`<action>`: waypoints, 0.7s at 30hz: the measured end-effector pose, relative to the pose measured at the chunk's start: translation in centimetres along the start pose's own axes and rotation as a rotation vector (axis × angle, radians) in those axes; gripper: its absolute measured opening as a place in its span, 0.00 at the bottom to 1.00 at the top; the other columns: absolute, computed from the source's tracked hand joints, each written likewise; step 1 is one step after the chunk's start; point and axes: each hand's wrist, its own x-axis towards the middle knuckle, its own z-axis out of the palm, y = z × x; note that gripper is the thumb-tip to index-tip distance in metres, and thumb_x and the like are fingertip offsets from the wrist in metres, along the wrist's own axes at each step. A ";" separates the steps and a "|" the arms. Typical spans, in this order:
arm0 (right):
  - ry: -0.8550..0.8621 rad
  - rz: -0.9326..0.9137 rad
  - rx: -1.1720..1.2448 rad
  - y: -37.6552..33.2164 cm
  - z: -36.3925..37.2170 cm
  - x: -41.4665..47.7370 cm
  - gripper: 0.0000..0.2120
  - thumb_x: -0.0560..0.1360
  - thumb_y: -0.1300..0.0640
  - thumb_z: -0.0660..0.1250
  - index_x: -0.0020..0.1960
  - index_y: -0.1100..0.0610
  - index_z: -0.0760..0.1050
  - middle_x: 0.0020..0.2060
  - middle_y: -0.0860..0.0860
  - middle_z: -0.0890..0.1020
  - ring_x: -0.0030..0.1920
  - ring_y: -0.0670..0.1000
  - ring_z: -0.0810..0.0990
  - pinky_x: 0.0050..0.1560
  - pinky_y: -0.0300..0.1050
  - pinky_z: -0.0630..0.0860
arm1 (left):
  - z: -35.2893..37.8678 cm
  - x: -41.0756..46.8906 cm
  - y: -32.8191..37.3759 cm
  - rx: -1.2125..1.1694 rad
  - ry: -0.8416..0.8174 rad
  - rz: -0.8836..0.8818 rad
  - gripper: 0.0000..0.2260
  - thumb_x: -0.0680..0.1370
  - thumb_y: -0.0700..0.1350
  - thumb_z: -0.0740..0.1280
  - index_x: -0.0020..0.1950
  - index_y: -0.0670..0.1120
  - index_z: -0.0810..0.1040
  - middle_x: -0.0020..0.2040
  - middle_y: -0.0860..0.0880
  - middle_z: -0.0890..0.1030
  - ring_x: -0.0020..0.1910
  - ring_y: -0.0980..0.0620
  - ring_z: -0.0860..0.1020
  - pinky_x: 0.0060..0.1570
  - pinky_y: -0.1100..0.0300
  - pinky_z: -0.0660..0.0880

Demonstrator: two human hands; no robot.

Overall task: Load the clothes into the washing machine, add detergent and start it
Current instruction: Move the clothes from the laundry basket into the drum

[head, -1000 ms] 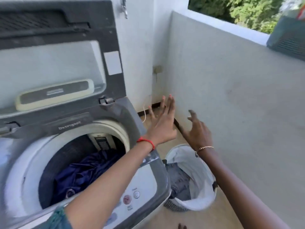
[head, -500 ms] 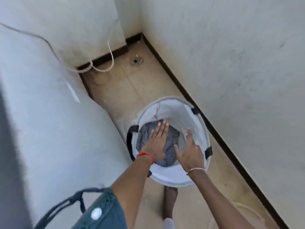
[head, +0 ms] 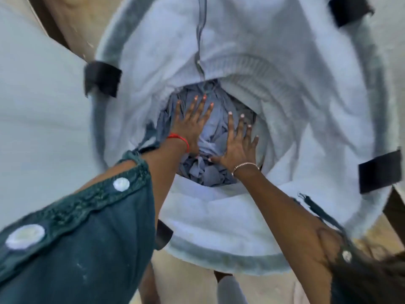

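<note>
I look straight down into a white fabric laundry basket [head: 252,218] with black strap loops on its rim. Crumpled grey clothes [head: 210,174] lie at its bottom. Both my arms reach deep inside. My left hand [head: 192,123], with a red thread at the wrist, lies flat on the grey cloth with fingers spread. My right hand [head: 238,141], wearing a thin bracelet, rests beside it, fingers also straight and spread on the cloth. Neither hand grips anything. The washing machine's drum is out of view.
The washing machine's pale side panel [head: 39,119] stands close on the left of the basket. Tan floor tiles [head: 188,279] show below the basket, with my feet at the bottom edge. My dark green sleeve fills the lower left.
I have bent down far over the basket, which now fills the view. Both hands have gone from its rim down to the bottom and now lie on the grey clothes.
</note>
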 end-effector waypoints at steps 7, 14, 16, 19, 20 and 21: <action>-0.186 0.063 0.001 1.9 5.7 2.4 0.66 0.58 0.38 0.76 0.71 0.45 0.25 0.73 0.55 0.30 0.74 0.66 0.39 0.62 0.80 0.51 | 5.6 2.6 -2.1 0.037 0.078 -0.004 0.52 0.68 0.62 0.71 0.74 0.54 0.34 0.77 0.45 0.36 0.75 0.38 0.37 0.66 0.28 0.41; -0.058 0.080 0.016 0.9 8.1 3.3 0.63 0.60 0.43 0.77 0.72 0.43 0.29 0.73 0.59 0.32 0.73 0.68 0.42 0.59 0.80 0.57 | 7.8 3.6 -2.4 -0.034 0.145 0.015 0.50 0.69 0.59 0.71 0.75 0.55 0.36 0.77 0.45 0.37 0.74 0.35 0.38 0.60 0.21 0.49; 0.049 0.100 -0.046 0.5 8.1 4.0 0.58 0.63 0.43 0.75 0.73 0.44 0.32 0.74 0.60 0.35 0.73 0.69 0.44 0.61 0.79 0.56 | 8.1 3.8 -2.5 -0.039 0.170 0.041 0.50 0.68 0.60 0.71 0.75 0.53 0.37 0.77 0.43 0.38 0.74 0.34 0.38 0.61 0.22 0.50; 0.102 0.122 -0.046 0.3 8.3 4.9 0.52 0.68 0.44 0.71 0.73 0.43 0.33 0.75 0.60 0.37 0.73 0.69 0.43 0.61 0.79 0.56 | 8.7 4.1 -2.7 -0.039 0.209 0.080 0.48 0.70 0.63 0.67 0.76 0.50 0.38 0.77 0.40 0.40 0.73 0.31 0.39 0.66 0.27 0.49; 0.091 0.132 -0.026 0.2 8.5 5.2 0.51 0.69 0.46 0.71 0.73 0.43 0.33 0.75 0.59 0.36 0.73 0.69 0.42 0.61 0.78 0.58 | 9.0 4.2 -2.7 -0.037 0.234 0.093 0.47 0.70 0.64 0.66 0.76 0.49 0.39 0.77 0.39 0.41 0.73 0.30 0.40 0.67 0.29 0.48; 0.068 0.133 -0.003 0.3 8.6 5.5 0.49 0.71 0.48 0.70 0.73 0.43 0.33 0.74 0.60 0.35 0.73 0.69 0.41 0.61 0.76 0.60 | 9.2 4.3 -2.7 -0.033 0.256 0.107 0.46 0.71 0.64 0.64 0.76 0.49 0.39 0.77 0.38 0.41 0.72 0.29 0.40 0.68 0.30 0.46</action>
